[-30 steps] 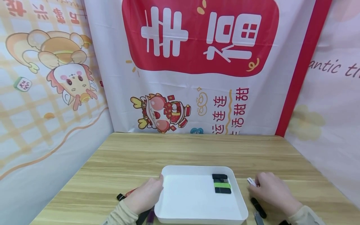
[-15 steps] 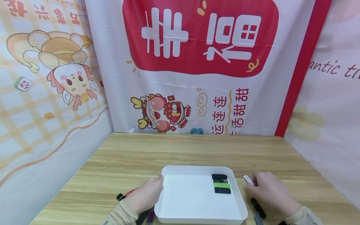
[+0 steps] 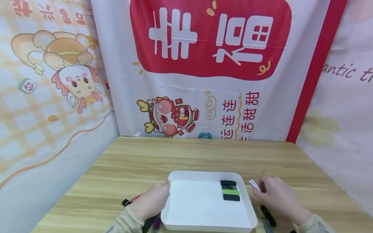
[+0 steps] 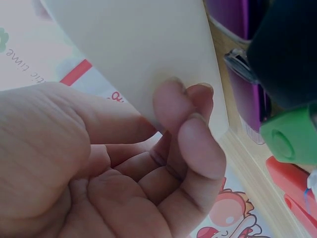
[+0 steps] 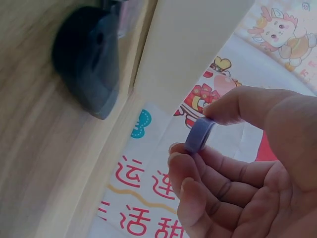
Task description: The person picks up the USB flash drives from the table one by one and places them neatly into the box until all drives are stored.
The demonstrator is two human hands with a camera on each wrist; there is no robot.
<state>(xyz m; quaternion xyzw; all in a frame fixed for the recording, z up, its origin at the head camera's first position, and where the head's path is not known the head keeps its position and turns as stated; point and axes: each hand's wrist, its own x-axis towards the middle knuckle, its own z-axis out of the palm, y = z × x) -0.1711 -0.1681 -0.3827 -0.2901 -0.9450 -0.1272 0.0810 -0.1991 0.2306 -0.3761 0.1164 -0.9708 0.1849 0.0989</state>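
Observation:
A white rectangular tray [image 3: 208,227] sits at the front of the table. Its left rim is pinched between the thumb and curled fingers of my left hand [image 3: 153,201]. Inside the tray, near its right wall, several small flat pieces [image 3: 231,192], black, dark grey and bright green, lie side by side. Just outside the right wall, my right hand [image 3: 278,197] pinches a small white stick [image 3: 254,185] that looks like a USB flash drive. The right wrist view shows this stick [image 5: 200,134] between thumb and fingertips, its near face bluish in shadow.
Right of the tray lie a black elongated item [image 3: 268,216] and a grey one [image 3: 268,227]. Left of it, partly under my left hand, are a purple item [image 3: 156,223], a black-ended item [image 3: 126,202], a green piece [image 4: 285,136] and a red one [image 4: 294,186].
My right hand has moved slightly left with the white stick, closer to the tray's right wall. My left hand keeps its grip on the rim. The head view has shifted a little.

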